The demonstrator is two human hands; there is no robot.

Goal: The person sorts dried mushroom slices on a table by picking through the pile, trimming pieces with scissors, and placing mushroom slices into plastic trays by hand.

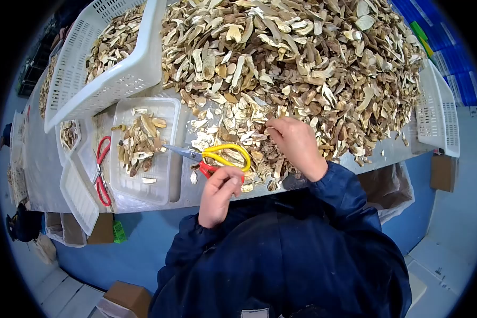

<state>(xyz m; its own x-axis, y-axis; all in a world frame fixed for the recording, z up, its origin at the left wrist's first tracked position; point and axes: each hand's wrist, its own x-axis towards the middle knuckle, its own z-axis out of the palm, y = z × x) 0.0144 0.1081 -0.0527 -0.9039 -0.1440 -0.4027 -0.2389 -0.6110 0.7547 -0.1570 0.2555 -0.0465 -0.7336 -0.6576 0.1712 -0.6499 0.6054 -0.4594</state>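
Plainly, the table (pixel 42 159) is the biggest thing before me, its grey top running from side to side, the near edge just in front of my dark blue clothing. On it spreads a broad heap of dried, mushroom-like slices (pixel 312 63), brown and cream, thinning out toward my hands. Left of the heap stands a big white basket (pixel 106 87) with slotted walls, holding more slices; at the heap's right edge is another white basket (pixel 435 108). Nearer me, on the left, a shallow translucent tray (pixel 173 177) holds a small pile of slices.

My 2 hands come next in size. The right hand (pixel 297 146) reaches into the near side of the heap, fingers bent and drawn together, tips down at the slices; whether they pinch a piece I cannot tell. My left hand (pixel 220 196) sits lower, near the table's edge, fingers curled and thumb close to them, against the red loop of the yellow-and-red-handled scissors (pixel 225 153). My fingers hide part of that loop, so I cannot tell whether they pass through it or grip it. The blades point left, tips over the tray's right side. Red-handled scissors (pixel 98 170) lie left of the tray. Smallest, 1 pale loose slice (pixel 194 178) rests just right of the tray.
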